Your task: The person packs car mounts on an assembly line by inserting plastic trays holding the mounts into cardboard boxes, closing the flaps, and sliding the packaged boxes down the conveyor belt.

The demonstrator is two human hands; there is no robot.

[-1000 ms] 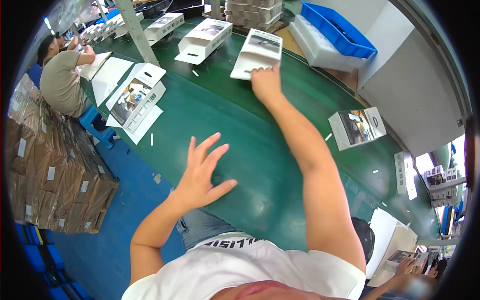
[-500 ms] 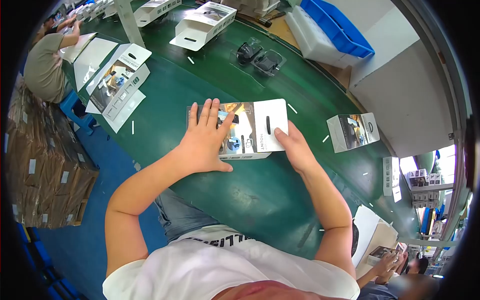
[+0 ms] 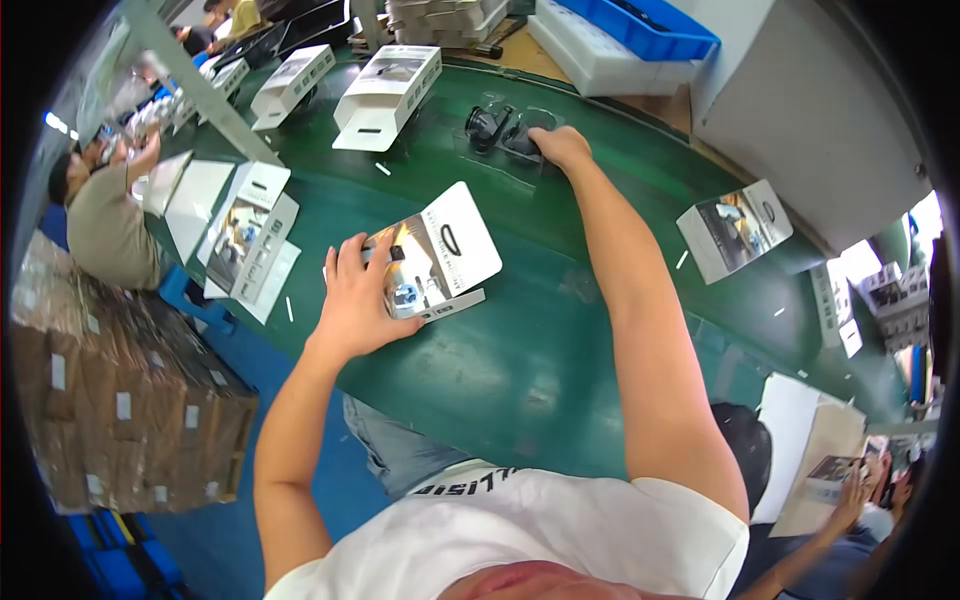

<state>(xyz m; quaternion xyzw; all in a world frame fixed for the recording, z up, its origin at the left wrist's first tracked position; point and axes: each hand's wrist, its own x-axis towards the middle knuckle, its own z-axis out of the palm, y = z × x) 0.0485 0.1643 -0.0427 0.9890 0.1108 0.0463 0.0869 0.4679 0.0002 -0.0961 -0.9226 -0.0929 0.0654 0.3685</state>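
My left hand (image 3: pixel 357 303) grips a printed retail box (image 3: pixel 420 275), fingers over its front and thumb along the lower side. The box lies on the green table with its white end flap (image 3: pixel 465 235) raised open, showing a slot cut in it. My right arm is stretched far forward. The fingers of my right hand (image 3: pixel 563 147) are closed on the right side of a clear plastic blister tray (image 3: pixel 512 178) that carries black mount parts (image 3: pixel 487 128). The fingertips are partly hidden behind the hand.
Open printed boxes stand at the back (image 3: pixel 390 95) and left (image 3: pixel 245 235); another box (image 3: pixel 738 228) is at the right. A blue bin (image 3: pixel 650 30) rests on white foam (image 3: pixel 590 62). Co-workers sit at the left and lower right. Wrapped cartons (image 3: pixel 140 390) are stacked on the floor.
My right hand has left the box's flap and reached forward to the blister tray. The box has shifted left and tilted under my left hand, and its flap now stands up. The view has turned.
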